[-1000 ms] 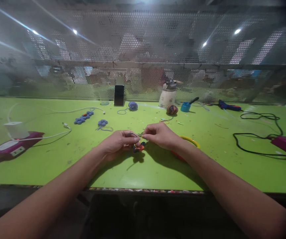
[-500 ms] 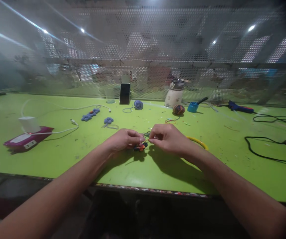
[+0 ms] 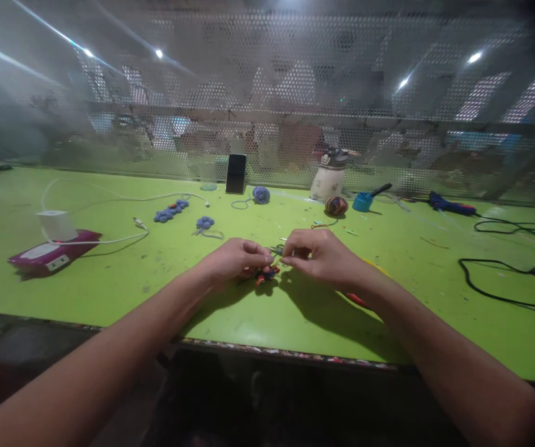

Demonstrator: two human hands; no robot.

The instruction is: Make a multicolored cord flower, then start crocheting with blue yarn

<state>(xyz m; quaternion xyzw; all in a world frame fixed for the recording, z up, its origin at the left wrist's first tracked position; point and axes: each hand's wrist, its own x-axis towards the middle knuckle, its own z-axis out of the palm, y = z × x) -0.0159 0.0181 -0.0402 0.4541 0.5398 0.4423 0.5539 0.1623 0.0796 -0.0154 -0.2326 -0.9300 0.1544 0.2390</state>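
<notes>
My left hand is closed in a pinch on a small multicoloured yarn flower, orange, red and dark blue, held just above the green table. Close beside it on the right, my right hand is closed too, thumb and forefinger pinched at a thin yarn strand that barely shows at the fingertips. Dark greenish thin strands lie just beyond the fingertips. Farther back sits a ball of multicoloured yarn with a loose tail. A red and yellow curved object is mostly hidden under my right forearm.
Blue-grey crocheted flowers, another single flower and a blue-grey yarn ball lie behind. A phone, a bottle and a blue pot stand farther back. A power strip is left; a glue gun with black cord right.
The yarn flower has turned in my left fingers and shows more orange. Both hands stay close together, nearly in place. The curved object shows a red part and less of its yellow.
</notes>
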